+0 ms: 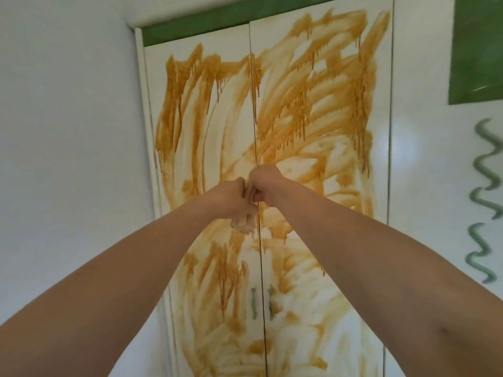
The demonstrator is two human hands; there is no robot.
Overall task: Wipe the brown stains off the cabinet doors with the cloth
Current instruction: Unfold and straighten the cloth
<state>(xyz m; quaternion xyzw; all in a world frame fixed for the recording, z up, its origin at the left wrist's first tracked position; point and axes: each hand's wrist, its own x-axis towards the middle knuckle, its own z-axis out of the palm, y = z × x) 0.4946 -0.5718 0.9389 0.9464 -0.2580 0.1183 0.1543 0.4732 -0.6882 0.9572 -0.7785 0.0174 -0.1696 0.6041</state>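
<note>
We are holding both hands up together at the seam between the two cabinet doors. Our left hand [231, 197] is curling its fingers round a beige cloth [245, 225], and our right hand [265, 186], touching the left, is pinching the cloth's upper end. Neither hand is spread flat. The cloth is sitting bunched between the two fists, its crumpled tail hanging just below the left hand, in front of the left door [190, 159]. We cannot tell whether it is pressing on the panel.

We are judging the cloth light, soft and limp, so it will be folding wherever we squeeze. Gripping it as a firm wad with a cleaner face turned outward should be giving the best wipe. The brown stains [313, 104] are looking wet and runny, dripping in streaks, so they are likely to be smearing before they lift.

The stains are reaching well above the hands, out to their right across the right door [340, 164], and below them past the two handles [253, 303], which could be snagging the cloth. To the left of the hands the door edge is meeting a white wall [68, 118]. Far above the hands a green strip [196, 31] is capping the doors. Beyond the right door's edge, a green squiggle [484, 200] is marking a glossy white panel.
</note>
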